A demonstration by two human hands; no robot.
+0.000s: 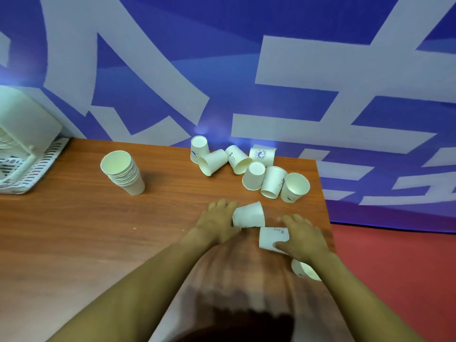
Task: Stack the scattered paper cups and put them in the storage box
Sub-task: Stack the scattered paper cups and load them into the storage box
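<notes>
A stack of white paper cups [123, 172] stands upright on the wooden table [74, 230], left of centre. Several loose white cups [254, 166] lie scattered near the table's far right edge, some upside down, some on their sides. My left hand [218, 219] grips the left side of an upside-down cup [249, 214]. My right hand [302, 236] rests on a cup lying on its side [272, 236], thumb across its wall. Another cup [304, 270] lies half hidden under my right wrist. The white slotted storage box [27, 154] stands at the far left.
A blue wall with large white shapes [246, 70] rises right behind the table. The table's right edge [325, 206] runs close to the loose cups, with red floor [394, 267] beyond it. Something dark and blurred [234, 327] fills the bottom middle.
</notes>
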